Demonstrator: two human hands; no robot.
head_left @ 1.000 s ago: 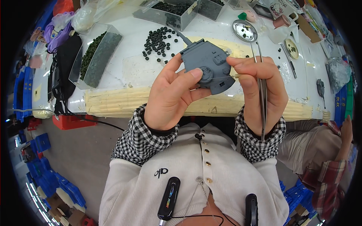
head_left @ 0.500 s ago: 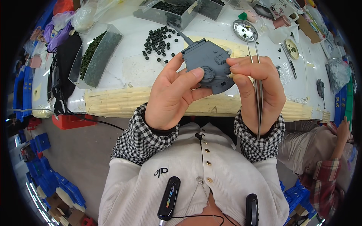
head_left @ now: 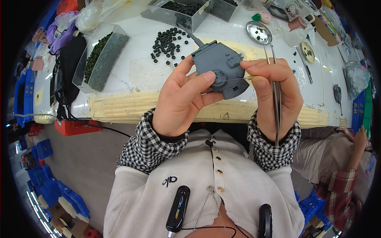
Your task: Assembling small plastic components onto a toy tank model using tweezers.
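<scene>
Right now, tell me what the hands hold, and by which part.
Left hand: grey model turret, by its left side, thumb on top. Right hand: tweezers, around mid-length, and a small pale piece, its held part hidden between finger and thumb.

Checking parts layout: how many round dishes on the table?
2: a silver dish beyond the right hand, and a pale yellow dish farther right. More may be hidden in the clutter.

Grey turret and tweezers in hands
</scene>
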